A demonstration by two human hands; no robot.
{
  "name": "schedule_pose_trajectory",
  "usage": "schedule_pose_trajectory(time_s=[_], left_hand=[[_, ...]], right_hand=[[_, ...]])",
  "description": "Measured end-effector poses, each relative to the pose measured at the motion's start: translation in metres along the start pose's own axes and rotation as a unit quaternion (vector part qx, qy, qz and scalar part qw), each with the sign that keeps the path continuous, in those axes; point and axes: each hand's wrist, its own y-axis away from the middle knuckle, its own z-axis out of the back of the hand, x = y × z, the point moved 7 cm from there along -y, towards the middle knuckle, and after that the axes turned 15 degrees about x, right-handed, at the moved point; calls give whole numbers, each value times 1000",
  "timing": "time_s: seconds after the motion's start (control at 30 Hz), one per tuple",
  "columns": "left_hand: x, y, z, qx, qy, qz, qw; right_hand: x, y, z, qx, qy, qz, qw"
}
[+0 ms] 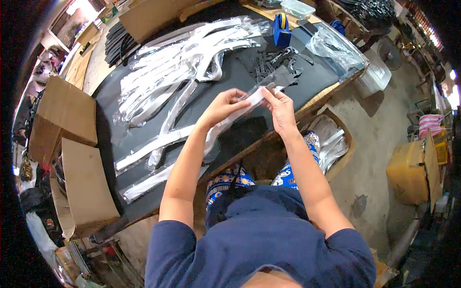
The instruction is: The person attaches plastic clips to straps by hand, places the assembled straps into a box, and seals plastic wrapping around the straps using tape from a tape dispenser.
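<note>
Both of my hands hold one long white strip in a clear plastic sleeve (221, 126) above the table's front edge. My left hand (227, 106) pinches it between thumb and fingers. Just to the right, my right hand (280, 106) grips the strip near its end, where clear plastic sticks out beyond the fingers. Behind the hands lies a heap of small black parts (278, 62). A large pile of white strips in clear sleeves (163, 72) covers the back left of the dark table (240, 65), and more sleeved strips (153, 149) lie nearer on the left.
A blue tape dispenser (282, 32) stands at the back, with clear plastic bags (333, 50) to its right. Open cardboard boxes (86, 182) border the table's left side. Below the right edge sits a box of white packed items (331, 144). A fan (389, 54) stands farther right.
</note>
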Motion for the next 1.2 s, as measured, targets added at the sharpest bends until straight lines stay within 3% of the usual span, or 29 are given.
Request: schedule_pose_trajectory(time_s=[0.07, 0.17, 0.43, 0.53, 0.77, 1.03, 1.13, 1.2], left_hand=[[3, 6, -3, 32, -14, 75, 997], [3, 2, -1, -32, 26, 64, 997], [10, -15, 6, -63, 32, 25, 997], [14, -16, 7, -66, 49, 19, 996], [15, -14, -3, -48, 88, 42, 994], [27, -11, 3, -84, 118, 16, 989], [26, -9, 10, -92, 108, -1, 990], [25, -1, 20, -62, 11, 34, 997]], right_hand=[[3, -6, 2, -5, 8, 10, 1000], [1, -11, 2, -17, -8, 28, 999], [-15, -10, -11, -21, 5, 53, 998], [-3, -9, -10, -35, 10, 108, 993], [-13, -24, 12, -86, -5, 90, 992], [-35, -22, -12, -40, 6, 19, 999], [-48, -16, -15, -34, 32, 14, 999], [-52, -15, -12, -32, 60, 23, 997]])
